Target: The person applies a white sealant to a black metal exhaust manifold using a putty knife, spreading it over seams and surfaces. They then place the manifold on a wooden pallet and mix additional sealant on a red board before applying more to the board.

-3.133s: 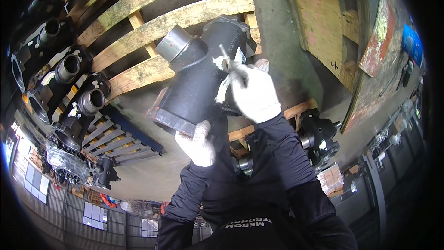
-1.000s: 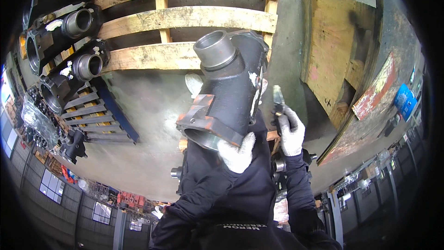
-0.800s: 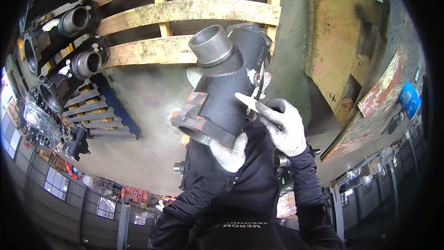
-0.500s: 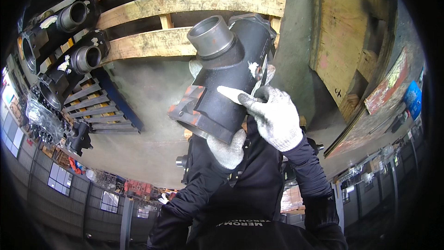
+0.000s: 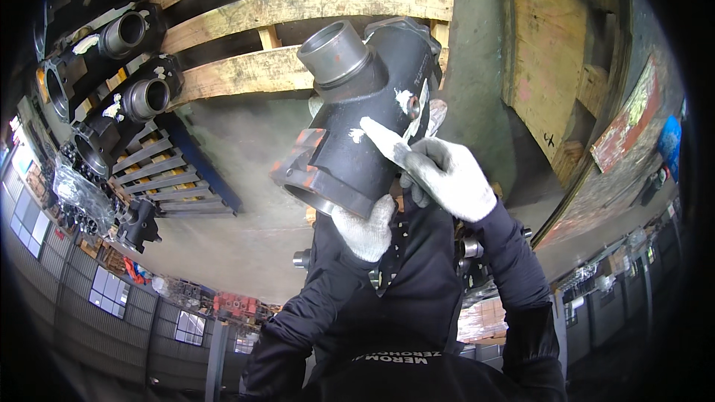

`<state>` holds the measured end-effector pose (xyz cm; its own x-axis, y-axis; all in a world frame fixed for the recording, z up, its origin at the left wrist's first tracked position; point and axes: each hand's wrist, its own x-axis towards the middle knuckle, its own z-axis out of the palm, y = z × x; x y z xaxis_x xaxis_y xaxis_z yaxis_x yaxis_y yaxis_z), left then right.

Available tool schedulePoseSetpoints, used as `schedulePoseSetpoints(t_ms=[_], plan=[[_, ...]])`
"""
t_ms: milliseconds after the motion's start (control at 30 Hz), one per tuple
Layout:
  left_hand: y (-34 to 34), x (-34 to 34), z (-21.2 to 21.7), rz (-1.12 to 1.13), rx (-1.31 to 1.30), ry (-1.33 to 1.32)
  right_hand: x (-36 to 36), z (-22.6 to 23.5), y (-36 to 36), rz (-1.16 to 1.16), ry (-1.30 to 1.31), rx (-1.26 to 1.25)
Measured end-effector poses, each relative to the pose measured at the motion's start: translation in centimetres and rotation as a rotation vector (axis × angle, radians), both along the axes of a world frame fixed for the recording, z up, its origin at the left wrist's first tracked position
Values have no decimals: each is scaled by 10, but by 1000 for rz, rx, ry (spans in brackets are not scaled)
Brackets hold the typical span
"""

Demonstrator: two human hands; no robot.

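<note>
A black cast-metal housing (image 5: 350, 130), with a bare steel collar (image 5: 333, 52) at its upper left and orange-red marks on its lower flange, stands tilted in front of me. My left hand (image 5: 363, 231), in a white knit glove, grips its lower edge; some fingers are hidden. My right hand (image 5: 453, 179), also gloved, pinches a white tapered spreader (image 5: 383, 140), its tip at the housing's surface. A small white smear (image 5: 357, 135) lies by that tip, and another white patch (image 5: 403, 98) sits beside a round boss. A pale strip (image 5: 418, 113) shows along the housing's right flank.
A slatted wooden pallet (image 5: 335, 1) lies beyond the housing. Similar black housings (image 5: 134, 100) with white patches stand at the left, above a blue-edged slatted rack (image 5: 171, 171). A worn plywood crate (image 5: 547, 52) stands at the right.
My right hand has shifted the spreader's tip slightly up and right, uncovering a white smear on the housing. The left hand keeps its grip. The whole view has shifted a little.
</note>
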<state>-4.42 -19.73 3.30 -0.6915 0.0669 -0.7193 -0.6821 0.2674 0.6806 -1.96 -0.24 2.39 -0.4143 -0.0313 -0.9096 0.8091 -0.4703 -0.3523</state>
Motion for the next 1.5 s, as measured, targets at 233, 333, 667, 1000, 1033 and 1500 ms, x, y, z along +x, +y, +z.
schedulePoseSetpoints(t_ms=[233,333,667,1000,1033,1500], plan=[[5,8,1,-35,-41,39,-2,-25,12,127,-30,-229],[5,7,3,-15,-50,-29,5,-17,31,204,-97,-278],[8,-5,1,-74,-51,26,5,-23,15,546,527,847],[18,-4,8,-2,-5,-45,4,2,8,692,676,749],[18,-4,9,-5,12,-51,6,3,8,671,703,761],[12,4,-3,-44,-22,27,1,-37,17,544,729,1050]])
